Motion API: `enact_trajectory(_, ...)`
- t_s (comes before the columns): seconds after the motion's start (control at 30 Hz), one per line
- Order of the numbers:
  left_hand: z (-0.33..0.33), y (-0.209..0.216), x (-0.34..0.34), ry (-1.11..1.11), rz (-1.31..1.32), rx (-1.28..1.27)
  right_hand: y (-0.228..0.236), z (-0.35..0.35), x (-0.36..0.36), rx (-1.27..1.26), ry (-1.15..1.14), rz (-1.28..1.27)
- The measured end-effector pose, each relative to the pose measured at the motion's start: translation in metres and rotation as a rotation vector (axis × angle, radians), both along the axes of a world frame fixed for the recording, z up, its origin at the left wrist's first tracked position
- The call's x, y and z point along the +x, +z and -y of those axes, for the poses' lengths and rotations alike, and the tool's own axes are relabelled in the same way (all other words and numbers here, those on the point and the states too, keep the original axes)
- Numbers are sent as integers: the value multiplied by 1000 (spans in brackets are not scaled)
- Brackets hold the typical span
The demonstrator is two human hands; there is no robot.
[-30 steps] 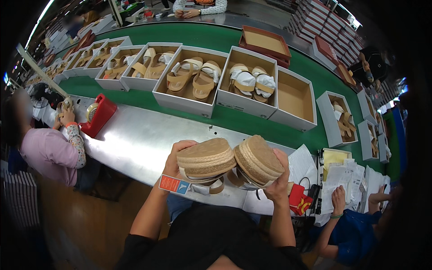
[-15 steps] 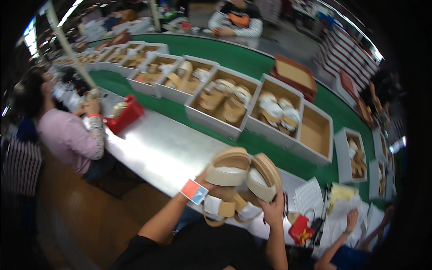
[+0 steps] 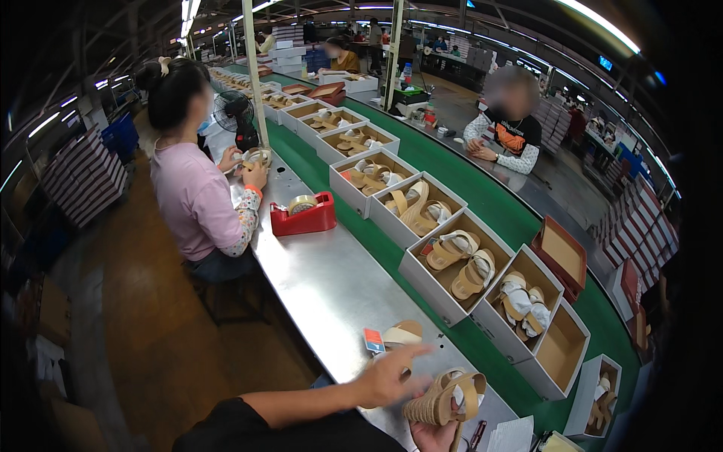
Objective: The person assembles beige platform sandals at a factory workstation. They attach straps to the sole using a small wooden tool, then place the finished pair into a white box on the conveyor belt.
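My right hand [image 3: 435, 435] grips a tan wedge sandal [image 3: 444, 403] with a woven-look sole and white paper tucked under its straps, low over the metal worktop. Stretched across toward it is my left hand [image 3: 388, 377], holding nothing I can see; the fingers are apart and partly smeared by motion. Behind the left hand a second sandal [image 3: 405, 333] rests on the worktop, mostly hidden by that hand. A red and blue card tag [image 3: 373, 340] shows at its left side.
A green conveyor [image 3: 376, 239] carries a row of open shoe boxes [image 3: 446, 307] with sandals. One box [image 3: 566, 350] shows its bare inside. A red tape dispenser [image 3: 303, 216] stands on the worktop. One co-worker [image 3: 197, 188] sits left, another [image 3: 512, 132] across the belt.
Both hands held the pair of sandals up together. Now one sandal lies on the worktop, my left hand is off it, and my right hand holds the other lower. The view has turned left.
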State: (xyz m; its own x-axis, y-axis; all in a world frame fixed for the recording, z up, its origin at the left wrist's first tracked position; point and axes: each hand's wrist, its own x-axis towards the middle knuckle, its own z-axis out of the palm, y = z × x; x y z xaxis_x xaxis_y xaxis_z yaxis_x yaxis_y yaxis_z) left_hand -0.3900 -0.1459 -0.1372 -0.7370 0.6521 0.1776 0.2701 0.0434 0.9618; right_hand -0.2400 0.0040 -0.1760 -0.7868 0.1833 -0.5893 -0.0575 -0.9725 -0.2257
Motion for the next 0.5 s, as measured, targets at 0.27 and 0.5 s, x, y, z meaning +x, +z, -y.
enact_trajectory(0.27, -32, 12, 16, -179, -298, -18, -27, -27, 46, 648, 447, 334)
enact_trajectory(0.5, -34, 31, -8, -320, -333, -153, -78, -88, 114, 2315, 367, 982)
